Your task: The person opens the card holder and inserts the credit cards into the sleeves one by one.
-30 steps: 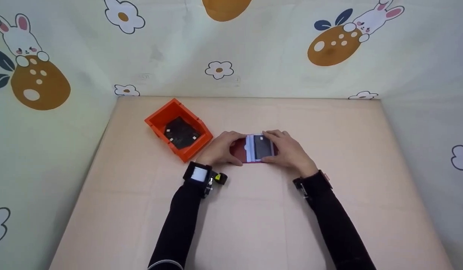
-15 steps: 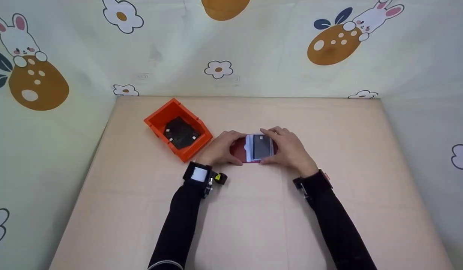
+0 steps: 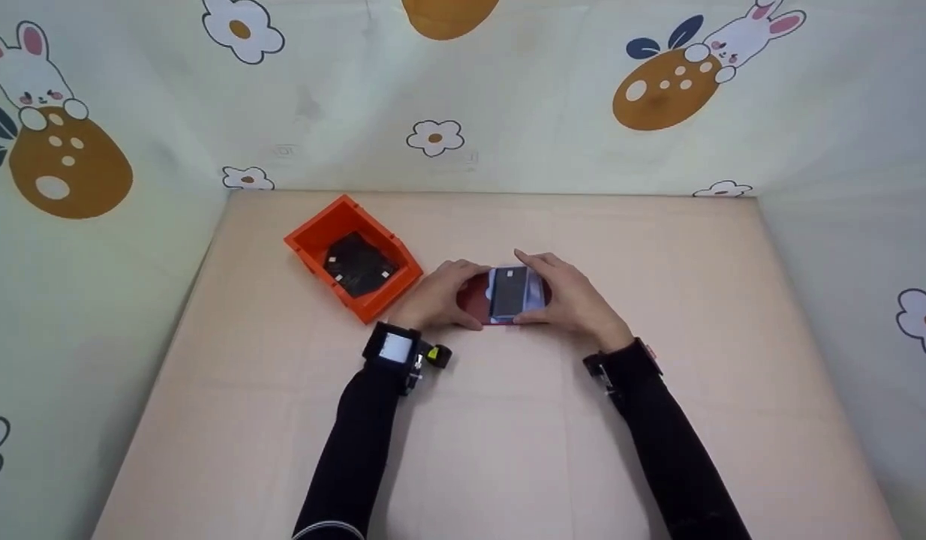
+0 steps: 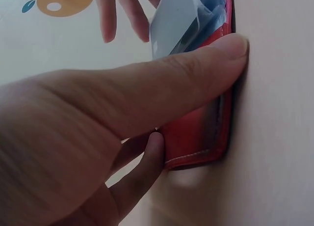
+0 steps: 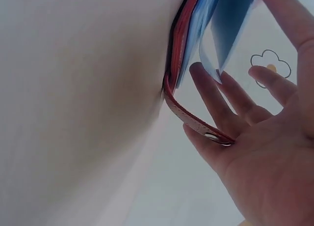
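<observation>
A red card holder [image 3: 474, 301] lies spread on the table with its clear sleeves showing. My left hand [image 3: 437, 296] grips its left cover, with the thumb [image 4: 196, 71] across the near edge and fingers at the far edge. A sleeve with a dark card [image 3: 509, 291] leans over toward the left cover. My right hand [image 3: 572, 300] is at the right side, thumb and fingers spread about the leaning sleeve. In the right wrist view its fingers [image 5: 216, 100] reach out loosely, one near the sleeve's corner. A red strap with a metal snap [image 5: 196, 122] runs beside them.
Left of the hands stands an orange bin [image 3: 377, 306] holding black flat pieces [image 3: 360, 266] with small white squares. A patterned fabric wall [image 3: 508, 150] closes off the back of the beige table [image 3: 500, 435].
The sleeve with the dark card has swung from the right side over to the left. My right index finger has lifted and shifted left; the left hand keeps its hold.
</observation>
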Demonstrator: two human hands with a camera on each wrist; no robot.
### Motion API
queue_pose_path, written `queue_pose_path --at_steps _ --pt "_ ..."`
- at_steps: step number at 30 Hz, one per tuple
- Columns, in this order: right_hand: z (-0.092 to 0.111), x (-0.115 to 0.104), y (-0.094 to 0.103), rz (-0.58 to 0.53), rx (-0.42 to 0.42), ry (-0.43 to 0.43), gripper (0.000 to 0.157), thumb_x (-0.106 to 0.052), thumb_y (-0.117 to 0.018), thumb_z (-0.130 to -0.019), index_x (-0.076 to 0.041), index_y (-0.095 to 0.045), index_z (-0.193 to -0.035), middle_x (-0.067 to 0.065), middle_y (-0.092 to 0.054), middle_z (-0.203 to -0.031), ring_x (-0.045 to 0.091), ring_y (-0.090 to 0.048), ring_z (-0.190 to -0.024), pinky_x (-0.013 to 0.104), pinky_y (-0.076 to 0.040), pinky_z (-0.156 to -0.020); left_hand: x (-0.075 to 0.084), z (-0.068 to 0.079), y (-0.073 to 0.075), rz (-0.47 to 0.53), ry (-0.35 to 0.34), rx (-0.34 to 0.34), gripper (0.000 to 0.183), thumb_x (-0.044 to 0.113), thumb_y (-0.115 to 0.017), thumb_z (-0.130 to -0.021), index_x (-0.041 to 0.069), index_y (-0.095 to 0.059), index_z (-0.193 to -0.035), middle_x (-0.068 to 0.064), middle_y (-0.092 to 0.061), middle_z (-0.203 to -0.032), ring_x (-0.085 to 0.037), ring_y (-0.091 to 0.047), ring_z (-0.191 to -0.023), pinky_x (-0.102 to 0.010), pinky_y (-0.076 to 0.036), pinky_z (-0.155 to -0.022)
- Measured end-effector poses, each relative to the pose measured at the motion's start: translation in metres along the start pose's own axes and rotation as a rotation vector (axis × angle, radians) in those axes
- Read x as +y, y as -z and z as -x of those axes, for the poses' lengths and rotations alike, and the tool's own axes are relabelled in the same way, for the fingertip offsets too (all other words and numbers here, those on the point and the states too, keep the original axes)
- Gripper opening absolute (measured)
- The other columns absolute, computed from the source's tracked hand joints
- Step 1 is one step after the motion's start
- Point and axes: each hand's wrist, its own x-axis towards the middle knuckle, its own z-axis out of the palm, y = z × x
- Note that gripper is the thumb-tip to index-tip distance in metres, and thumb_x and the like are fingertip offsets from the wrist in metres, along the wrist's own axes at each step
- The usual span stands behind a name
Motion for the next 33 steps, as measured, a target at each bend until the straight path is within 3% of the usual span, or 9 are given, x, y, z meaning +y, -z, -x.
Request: queue_pose_path --at_steps 4,7,12,15,19,22,25,28,33 --pt "-0.001 -0.002 -0.001 0.032 0.027 0.021 0.104 -0.049 -0.092 -0.074 -0.017 -0.042 -0.159 0.011 -0.055 -0.149 0.032 -0.054 -0.134 0.052 -0.043 -0.114 -0.001 0.001 0.000 -0.010 -0.007 0.000 0.094 0.030 -0.094 -0.077 0.019 -0.046 -0.156 -0.002 -0.056 -0.146 -0.020 -0.049 -0.129 -0.038 -0.043 -0.115" --pt "-0.002 -0.003 -0.002 0.101 0.059 0.048 0.104 -0.054 -0.091 -0.073 -0.015 -0.045 -0.158 0.012 -0.057 -0.150 0.033 -0.053 -0.137 0.055 -0.032 -0.122 -0.001 0.001 0.001 0.004 -0.009 0.000 0.096 0.028 -0.095 -0.076 0.017 -0.044 -0.157 -0.004 -0.055 -0.146 -0.021 -0.049 -0.129 -0.038 -0.043 -0.115" --pt "-0.002 -0.008 -0.003 0.232 0.126 0.093 0.100 -0.056 -0.090 -0.072 -0.013 -0.051 -0.154 0.010 -0.073 -0.123 0.033 -0.058 -0.131 0.060 -0.014 -0.127 -0.001 0.001 0.001 0.063 0.003 -0.003 0.103 0.025 -0.095 -0.075 0.018 -0.038 -0.161 -0.005 -0.052 -0.151 -0.023 -0.048 -0.133 -0.039 -0.043 -0.117" --pt "-0.002 -0.013 -0.006 0.169 0.087 0.134 0.102 -0.050 -0.091 -0.074 -0.011 -0.045 -0.157 0.007 -0.077 -0.113 0.030 -0.060 -0.130 0.056 -0.012 -0.129 -0.003 0.001 0.001 0.114 -0.002 -0.008 0.108 0.023 -0.096 -0.074 0.019 -0.034 -0.163 -0.005 -0.048 -0.155 -0.023 -0.046 -0.139 -0.039 -0.042 -0.118" --pt "-0.001 -0.022 -0.016 0.023 -0.071 0.207 0.107 -0.042 -0.085 -0.085 -0.009 -0.021 -0.165 0.009 -0.072 -0.131 0.028 -0.057 -0.137 0.055 -0.015 -0.129 -0.008 0.001 0.003 0.189 -0.008 -0.002 0.118 0.020 -0.099 -0.068 0.017 -0.030 -0.163 -0.006 -0.041 -0.160 -0.023 -0.045 -0.144 -0.038 -0.040 -0.119" --pt "0.000 -0.028 -0.022 -0.008 -0.161 0.202 0.102 -0.039 -0.077 -0.094 -0.011 -0.011 -0.167 0.007 -0.066 -0.141 0.028 -0.052 -0.142 0.055 -0.022 -0.127 -0.010 0.001 0.004 0.240 -0.010 0.010 0.128 0.022 -0.101 -0.064 0.016 -0.022 -0.165 -0.008 -0.034 -0.164 -0.024 -0.046 -0.145 -0.039 -0.042 -0.118" --pt "0.002 -0.032 -0.026 0.022 -0.195 0.148 0.093 -0.038 -0.072 -0.098 -0.015 -0.015 -0.167 0.006 -0.064 -0.144 0.030 -0.054 -0.139 0.051 -0.036 -0.121 -0.012 0.001 0.004 0.231 -0.007 -0.006 0.130 0.029 -0.101 -0.065 0.018 -0.020 -0.166 -0.007 -0.032 -0.166 -0.025 -0.045 -0.146 -0.040 -0.042 -0.118" --pt "0.002 -0.033 -0.026 0.049 -0.210 0.135 0.079 -0.034 -0.069 -0.101 -0.018 -0.027 -0.165 0.006 -0.061 -0.148 0.030 -0.054 -0.137 0.047 -0.045 -0.113 -0.012 0.001 0.005 0.139 -0.023 -0.041 0.112 0.033 -0.097 -0.072 0.019 -0.033 -0.163 -0.005 -0.037 -0.165 -0.026 -0.040 -0.150 -0.044 -0.037 -0.121" --pt "0.003 -0.026 -0.020 0.118 -0.129 0.145 0.063 -0.022 -0.074 -0.097 -0.015 -0.050 -0.155 0.012 -0.059 -0.149 0.030 -0.054 -0.138 0.048 -0.045 -0.114 -0.007 0.001 0.006 -0.005 -0.058 -0.048 0.084 0.031 -0.091 -0.081 0.018 -0.050 -0.154 -0.010 -0.047 -0.158 -0.031 -0.044 -0.145 -0.047 -0.038 -0.121"
